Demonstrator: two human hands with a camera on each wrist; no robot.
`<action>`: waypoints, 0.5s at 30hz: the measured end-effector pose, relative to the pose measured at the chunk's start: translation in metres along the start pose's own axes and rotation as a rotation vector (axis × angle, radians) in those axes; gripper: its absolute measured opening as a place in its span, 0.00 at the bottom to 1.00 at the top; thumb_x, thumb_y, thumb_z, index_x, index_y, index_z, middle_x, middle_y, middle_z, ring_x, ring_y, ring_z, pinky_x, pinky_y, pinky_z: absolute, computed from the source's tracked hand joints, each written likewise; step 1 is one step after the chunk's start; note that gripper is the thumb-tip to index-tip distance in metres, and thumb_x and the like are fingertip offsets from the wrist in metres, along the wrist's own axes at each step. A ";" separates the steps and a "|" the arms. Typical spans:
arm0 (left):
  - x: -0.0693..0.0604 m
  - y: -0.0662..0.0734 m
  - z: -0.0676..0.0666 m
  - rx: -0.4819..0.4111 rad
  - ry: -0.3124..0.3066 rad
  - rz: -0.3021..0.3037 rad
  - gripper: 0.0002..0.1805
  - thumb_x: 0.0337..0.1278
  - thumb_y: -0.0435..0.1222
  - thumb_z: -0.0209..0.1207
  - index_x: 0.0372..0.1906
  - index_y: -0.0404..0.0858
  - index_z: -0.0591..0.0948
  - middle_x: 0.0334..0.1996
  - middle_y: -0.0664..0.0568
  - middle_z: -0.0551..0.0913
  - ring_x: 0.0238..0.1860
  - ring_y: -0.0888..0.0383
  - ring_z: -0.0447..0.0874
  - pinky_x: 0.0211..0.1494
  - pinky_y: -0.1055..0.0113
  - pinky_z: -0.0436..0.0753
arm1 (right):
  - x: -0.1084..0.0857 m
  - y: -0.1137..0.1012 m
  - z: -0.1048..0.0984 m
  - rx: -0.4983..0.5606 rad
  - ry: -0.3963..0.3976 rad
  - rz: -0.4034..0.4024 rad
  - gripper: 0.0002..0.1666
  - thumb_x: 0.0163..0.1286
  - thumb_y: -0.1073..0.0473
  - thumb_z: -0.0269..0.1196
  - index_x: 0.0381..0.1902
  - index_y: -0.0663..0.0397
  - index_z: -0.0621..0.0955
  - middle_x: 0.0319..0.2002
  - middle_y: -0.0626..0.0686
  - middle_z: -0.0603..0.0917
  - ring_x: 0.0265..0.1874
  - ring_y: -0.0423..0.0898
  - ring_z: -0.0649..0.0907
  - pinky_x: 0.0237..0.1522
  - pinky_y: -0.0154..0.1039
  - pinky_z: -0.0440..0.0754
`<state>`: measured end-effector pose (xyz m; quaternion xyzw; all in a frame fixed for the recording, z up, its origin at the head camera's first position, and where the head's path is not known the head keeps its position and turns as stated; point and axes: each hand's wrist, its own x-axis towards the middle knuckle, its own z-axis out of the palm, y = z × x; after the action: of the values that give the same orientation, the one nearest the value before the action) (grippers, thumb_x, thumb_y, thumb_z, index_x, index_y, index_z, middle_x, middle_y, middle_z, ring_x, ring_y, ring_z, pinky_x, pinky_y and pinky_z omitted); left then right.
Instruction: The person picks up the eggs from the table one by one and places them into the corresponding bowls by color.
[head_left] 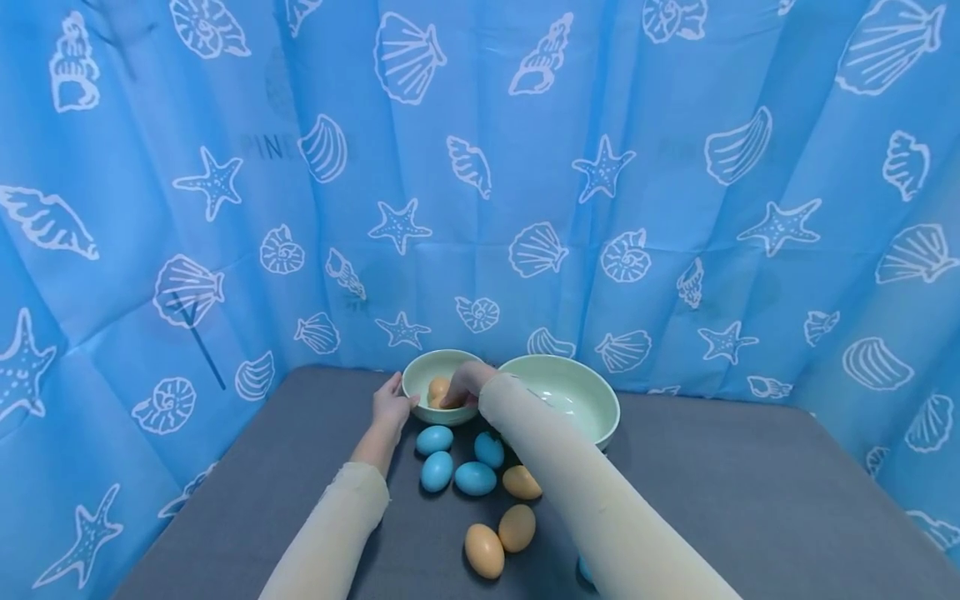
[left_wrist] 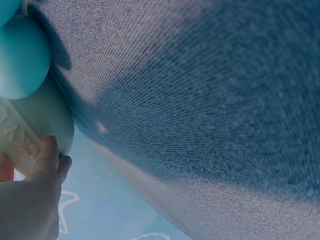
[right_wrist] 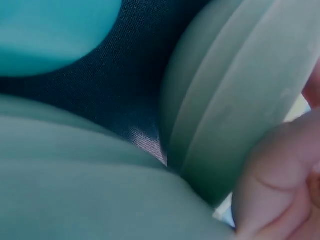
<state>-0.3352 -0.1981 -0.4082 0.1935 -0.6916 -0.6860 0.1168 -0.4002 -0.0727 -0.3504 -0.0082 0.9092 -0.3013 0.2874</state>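
A small pale green bowl (head_left: pixel 420 357) stands near the curtain with brown eggs (head_left: pixel 438 387) in it. My left hand (head_left: pixel 392 407) grips its left rim; in the left wrist view the fingers (left_wrist: pixel 48 152) lie against the bowl's outside wall. My right hand (head_left: pixel 468 382) reaches over the right rim into that bowl, fingers down at a brown egg, which it partly hides. In the right wrist view the bent thumb (right_wrist: pixel 275 180) is beside the bowl wall (right_wrist: pixel 240 95). Several blue eggs (head_left: pixel 475 479) lie on the table in front of the bowl.
A larger pale green bowl (head_left: pixel 611 408) stands right beside the small one, partly behind the right sleeve (head_left: pixel 600 500). More brown eggs (head_left: pixel 484 551) lie nearer on the dark grey table (head_left: pixel 750 500). A blue shell-patterned curtain (head_left: pixel 480 250) hangs behind and along the sides.
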 end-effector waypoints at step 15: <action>-0.003 0.001 -0.002 -0.004 -0.026 -0.001 0.36 0.64 0.20 0.52 0.75 0.31 0.54 0.74 0.37 0.54 0.74 0.41 0.49 0.70 0.52 0.63 | -0.002 0.001 0.001 0.009 0.007 -0.061 0.15 0.67 0.63 0.65 0.47 0.67 0.84 0.40 0.59 0.82 0.27 0.45 0.75 0.27 0.30 0.75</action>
<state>-0.3314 -0.1990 -0.4068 0.1846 -0.6915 -0.6900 0.1080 -0.3977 -0.0717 -0.3508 -0.0334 0.9081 -0.3140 0.2751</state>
